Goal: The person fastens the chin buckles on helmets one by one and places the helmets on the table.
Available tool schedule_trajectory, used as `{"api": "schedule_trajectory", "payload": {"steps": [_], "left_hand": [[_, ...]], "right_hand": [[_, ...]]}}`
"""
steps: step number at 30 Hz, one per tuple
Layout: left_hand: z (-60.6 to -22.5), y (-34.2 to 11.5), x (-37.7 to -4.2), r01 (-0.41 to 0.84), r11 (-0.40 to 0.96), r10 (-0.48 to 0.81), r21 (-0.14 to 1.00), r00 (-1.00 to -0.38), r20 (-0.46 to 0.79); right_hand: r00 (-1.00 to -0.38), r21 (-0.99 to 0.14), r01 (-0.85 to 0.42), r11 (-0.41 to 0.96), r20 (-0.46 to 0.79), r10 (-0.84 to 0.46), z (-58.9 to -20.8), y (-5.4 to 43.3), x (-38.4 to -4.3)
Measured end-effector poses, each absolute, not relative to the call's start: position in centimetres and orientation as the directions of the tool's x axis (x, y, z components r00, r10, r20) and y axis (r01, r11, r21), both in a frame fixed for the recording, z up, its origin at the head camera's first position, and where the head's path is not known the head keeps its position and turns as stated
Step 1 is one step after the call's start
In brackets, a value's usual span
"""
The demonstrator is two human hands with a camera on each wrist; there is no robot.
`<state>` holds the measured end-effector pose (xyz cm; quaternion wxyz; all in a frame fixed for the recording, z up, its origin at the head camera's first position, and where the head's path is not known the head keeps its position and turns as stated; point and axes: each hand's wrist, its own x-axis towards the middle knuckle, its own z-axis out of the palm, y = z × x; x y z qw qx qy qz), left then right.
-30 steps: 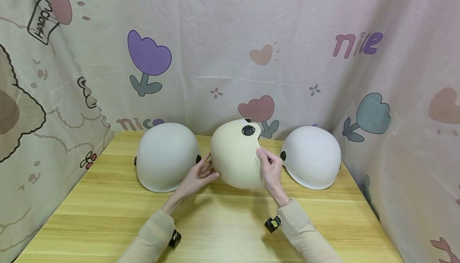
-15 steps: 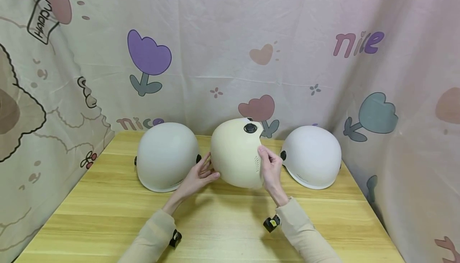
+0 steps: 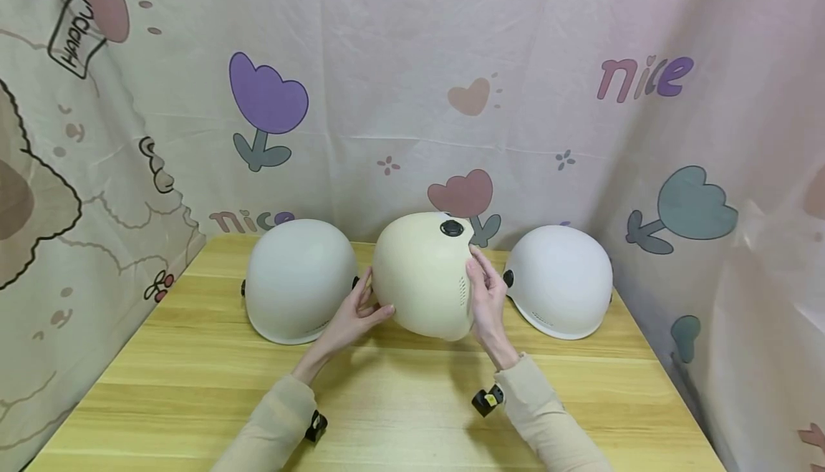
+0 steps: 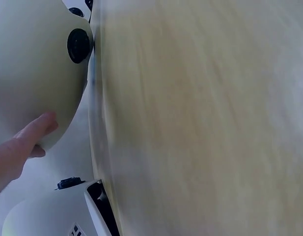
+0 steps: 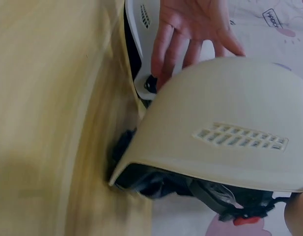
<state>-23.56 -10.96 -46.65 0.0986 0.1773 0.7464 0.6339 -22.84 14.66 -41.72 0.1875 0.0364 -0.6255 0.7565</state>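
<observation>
Cream helmet, left hand at eight o'clock, fingers spread against it, right hand at three o'clock, pinching the rim.

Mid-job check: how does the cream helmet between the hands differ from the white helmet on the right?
Colour: the cream helmet is yellowish, the white helmet much paler.
Pose: the cream helmet is tipped, its black fitting near the top; the white helmet sits rim-down on the table.
Contact: the left hand and right hand touch the cream helmet; neither touches the white helmet.
Both have rounded shells and small vent holes.
</observation>
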Motion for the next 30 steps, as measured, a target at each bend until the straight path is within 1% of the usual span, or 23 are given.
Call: {"api": "schedule_trajectory", "payload": {"steps": [3, 8, 19, 25, 30], "left_hand": [[-46.7, -10.8, -23.7, 0.148, 0.141, 0.380, 0.979, -0.921, 0.085], [-46.5, -10.5, -23.7, 0.154, 0.128, 0.373, 0.980, -0.923, 0.097], [-46.2, -10.3, -23.8, 0.159, 0.109, 0.357, 0.981, -0.927, 0.111], [-46.3, -10.3, -23.9, 0.166, 0.144, 0.355, 0.976, -0.929, 0.106], [-46.4, -10.3, -24.0, 0.167, 0.165, 0.347, 0.972, -0.932, 0.101]], "right_hand": [[-0.931, -0.939, -0.321, -0.124, 0.290, 0.221, -41.4, 15.0, -22.9], [-0.947, -0.947, -0.287, -0.147, 0.257, 0.192, -41.0, 15.7, -22.8], [-0.962, -0.929, -0.252, -0.273, 0.209, 0.175, -41.2, 16.2, -23.0], [-0.975, -0.909, -0.212, -0.359, 0.171, 0.143, -41.3, 16.5, -23.1], [-0.984, -0.902, -0.179, -0.394, 0.155, 0.092, -41.4, 17.0, -23.3]]}}
